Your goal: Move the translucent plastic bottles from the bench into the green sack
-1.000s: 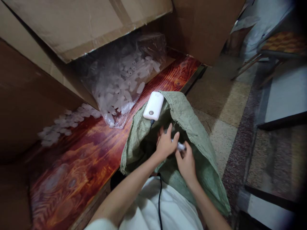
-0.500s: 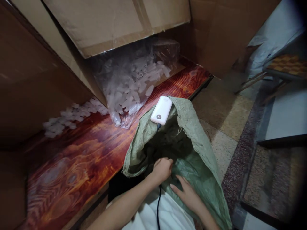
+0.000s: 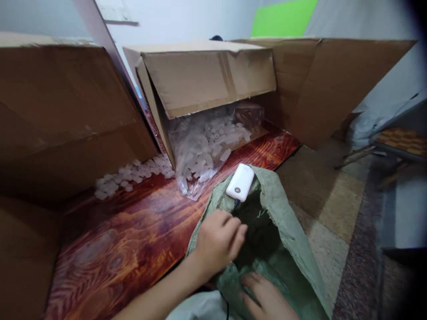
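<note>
A green woven sack [image 3: 283,226] lies open at the edge of a red wooden table [image 3: 126,240]. My left hand [image 3: 218,242] hovers over the sack's near rim with its fingers curled loosely, and nothing shows in them. My right hand [image 3: 267,298] rests flat on the sack's lower fabric, fingers stretched out. A white power bank [image 3: 240,188] sits on the sack's far rim, with a dark cable running down from it into the sack.
A clear bag of small white plastic tubes [image 3: 210,146] spills from a tipped cardboard box [image 3: 207,75]. More loose white tubes [image 3: 133,173] lie under a large box [image 3: 63,120] at the left. Another box [image 3: 333,84] stands at the right. Terrazzo floor [image 3: 323,200] lies beyond.
The view has tilted upward. My hands have come apart from the small tube they held; the left rose from inside the sack to its rim, and the right dropped onto the lower fabric.
</note>
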